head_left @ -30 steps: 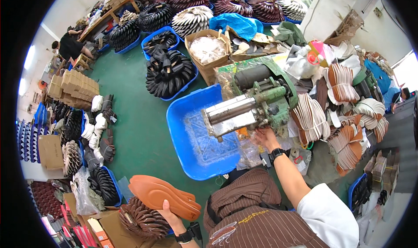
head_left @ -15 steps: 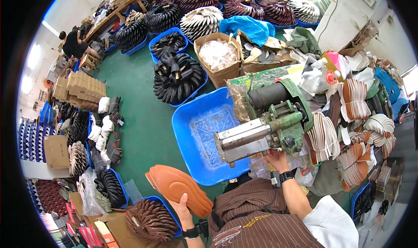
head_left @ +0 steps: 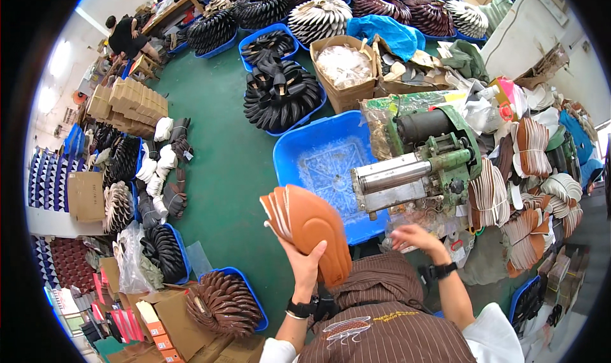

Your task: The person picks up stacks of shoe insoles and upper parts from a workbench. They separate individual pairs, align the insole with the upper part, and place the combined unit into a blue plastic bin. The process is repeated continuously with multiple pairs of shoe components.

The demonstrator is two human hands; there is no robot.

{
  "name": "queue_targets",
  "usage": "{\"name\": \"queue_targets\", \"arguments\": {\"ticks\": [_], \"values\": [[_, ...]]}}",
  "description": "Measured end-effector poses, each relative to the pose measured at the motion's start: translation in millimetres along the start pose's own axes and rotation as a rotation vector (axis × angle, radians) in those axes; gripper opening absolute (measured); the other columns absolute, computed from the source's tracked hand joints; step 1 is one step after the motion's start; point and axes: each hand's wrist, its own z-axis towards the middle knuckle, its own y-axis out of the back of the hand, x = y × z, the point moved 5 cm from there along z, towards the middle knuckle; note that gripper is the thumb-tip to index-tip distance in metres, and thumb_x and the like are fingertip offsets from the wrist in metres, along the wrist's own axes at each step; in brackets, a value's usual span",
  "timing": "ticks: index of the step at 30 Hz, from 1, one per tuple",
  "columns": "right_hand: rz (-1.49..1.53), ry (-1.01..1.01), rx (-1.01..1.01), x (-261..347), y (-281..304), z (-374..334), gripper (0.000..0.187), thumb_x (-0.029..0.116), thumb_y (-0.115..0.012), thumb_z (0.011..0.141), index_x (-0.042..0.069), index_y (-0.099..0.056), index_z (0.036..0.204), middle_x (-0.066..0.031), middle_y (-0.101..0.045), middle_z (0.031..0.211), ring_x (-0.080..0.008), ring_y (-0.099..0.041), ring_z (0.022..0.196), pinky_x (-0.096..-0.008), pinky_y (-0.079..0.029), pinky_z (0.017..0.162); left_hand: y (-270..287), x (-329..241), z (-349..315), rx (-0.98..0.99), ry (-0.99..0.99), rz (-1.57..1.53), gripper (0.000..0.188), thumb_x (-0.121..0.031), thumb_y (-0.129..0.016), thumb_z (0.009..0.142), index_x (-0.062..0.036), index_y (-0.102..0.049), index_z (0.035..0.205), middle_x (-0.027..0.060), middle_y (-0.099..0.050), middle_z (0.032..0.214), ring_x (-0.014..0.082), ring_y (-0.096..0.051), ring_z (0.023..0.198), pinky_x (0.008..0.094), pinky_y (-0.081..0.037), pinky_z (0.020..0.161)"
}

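A stack of tan insoles, with pale edges fanning apart at its left end, is gripped in my left hand. The thumb lies over the top piece and the other fingers go out of sight beneath. My right hand hovers just in front of a green machine with a shiny metal roller, its fingers slightly bent and apart with nothing visible in them. Behind and left of the roller, a blue plastic tub sits on the floor, with the insoles near its front left edge.
Right of the machine are tied bundles of insoles. A cardboard box with pale scraps stands behind the tub, beside black shoe parts. Brown shoe parts fill a tub at lower left. Another person is far left.
My left hand has raised the insoles up and rightward, and their ends have fanned apart. My right hand has come away from beneath the machine's roller. The whole view has shifted.
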Motion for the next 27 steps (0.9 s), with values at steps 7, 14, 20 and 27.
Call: {"name": "queue_targets", "arguments": {"ticks": [7, 14, 20, 27], "values": [[-0.508, 0.698, -0.525, 169.3, -141.3, -71.7, 0.093, 0.029, -0.084, 0.062, 0.001, -0.034, 0.135, -0.0161, -0.053, 0.110, -0.0282, -0.056, 0.101, -0.0376, -0.047, 0.087, -27.8, -18.5, -4.7, 0.138, -0.016, -0.231, 0.107, -0.026, -0.074, 0.077, -0.0048, 0.008, 0.143, 0.0154, -0.020, 0.142, 0.0256, -0.028, 0.129, 0.0400, -0.028, 0.106], [-0.564, 0.903, -0.574, 185.0, -149.2, -94.4, 0.090, 0.022, -0.080, 0.065, -0.005, -0.031, 0.136, -0.0207, -0.047, 0.125, -0.0320, -0.053, 0.111, -0.0387, -0.044, 0.093, -29.2, -44.3, -26.4, 0.213, -0.006, -0.257, 0.125, -0.038, -0.077, 0.073, -0.0122, 0.023, 0.142, 0.0132, -0.005, 0.149, 0.0265, -0.014, 0.137, 0.0412, -0.017, 0.112], [-0.324, 0.848, -0.394, 170.4, -134.0, -109.9, 0.077, 0.018, -0.082, 0.065, -0.002, -0.041, 0.127, -0.0133, -0.057, 0.114, -0.0212, -0.056, 0.103, -0.0336, -0.044, 0.090, -41.3, -33.6, -34.4, 0.209, 0.023, -0.291, 0.131, -0.043, -0.082, 0.065, -0.0092, 0.016, 0.144, 0.0131, -0.015, 0.146, 0.0252, -0.022, 0.134, 0.0407, -0.024, 0.110], [-0.106, 0.935, -0.530, 135.0, -110.3, -115.7, 0.045, -0.004, -0.068, 0.078, -0.005, -0.052, 0.119, -0.0082, -0.058, 0.113, -0.0121, -0.055, 0.099, -0.0261, -0.046, 0.082, -69.1, -30.0, -43.4, 0.254, -0.039, -0.371, 0.123, -0.021, -0.085, 0.065, -0.0110, 0.010, 0.143, 0.0123, -0.029, 0.138, 0.0234, -0.037, 0.125, 0.0391, -0.037, 0.102]]}}
